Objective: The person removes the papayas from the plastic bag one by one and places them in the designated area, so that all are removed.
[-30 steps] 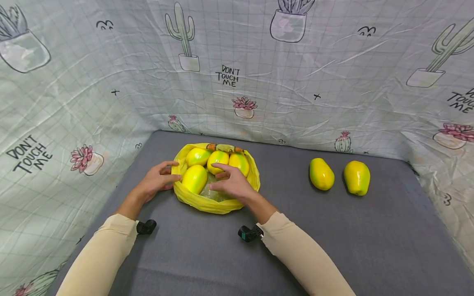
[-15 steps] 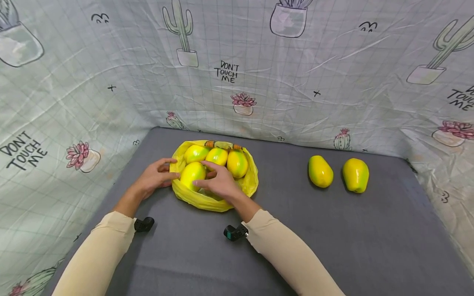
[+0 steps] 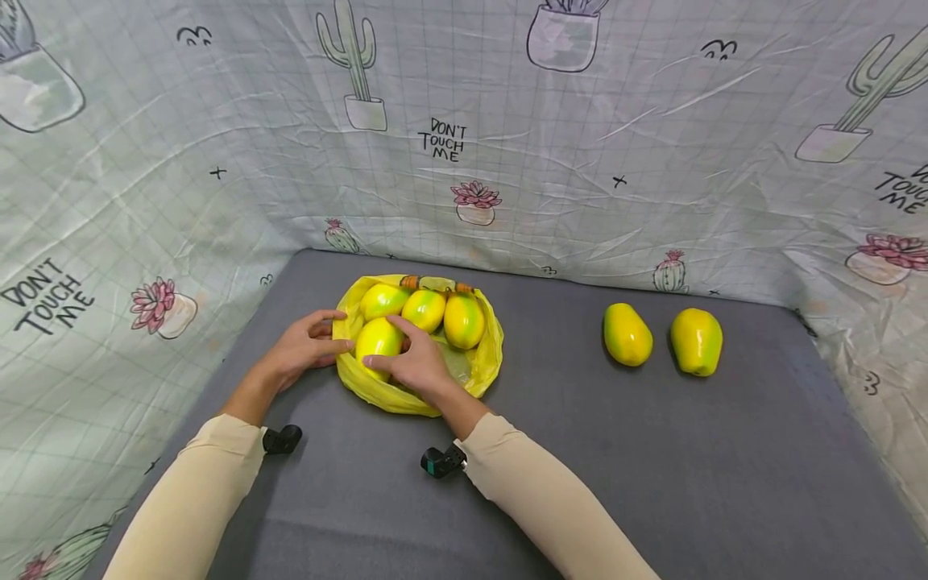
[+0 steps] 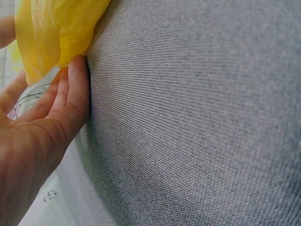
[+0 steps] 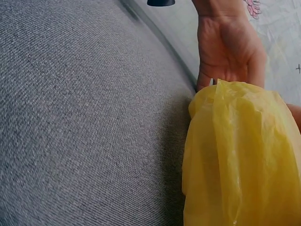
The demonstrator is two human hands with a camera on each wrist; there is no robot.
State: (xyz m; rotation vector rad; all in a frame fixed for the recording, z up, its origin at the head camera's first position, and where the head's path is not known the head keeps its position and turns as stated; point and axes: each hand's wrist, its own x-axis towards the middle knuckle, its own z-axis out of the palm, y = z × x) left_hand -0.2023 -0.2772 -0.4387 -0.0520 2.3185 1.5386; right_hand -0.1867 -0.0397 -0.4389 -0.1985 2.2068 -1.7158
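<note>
In the head view, an open yellow plastic bag [image 3: 377, 395] with its rim rolled down sits on the grey table, left of centre. Inside at the front left is a glossy yellow-green mango [image 3: 377, 338]; my right hand [image 3: 420, 362] grips it, thumb near side and index finger on top. My left hand [image 3: 300, 350] rests against the bag's left side, thumb and index fingertip at the rim. From the left wrist, the fingers of that hand [image 4: 75, 89] lie fairly straight along the bag's lower edge. The bag hides the right hand's fingers in the right wrist view.
Several more mangoes, such as one mango [image 3: 464, 321], lie in the bag. Two loose ones, a mango [image 3: 627, 336] and a blunter mango [image 3: 697, 342], lie to the right on the grey cloth [image 3: 580, 451]. A cactus-print curtain [image 3: 507, 145] closes the back and sides.
My right hand has moved left and closed round the front-left mango from above the bag. The left hand keeps its place on the rim. The head view has tilted down slightly.
</note>
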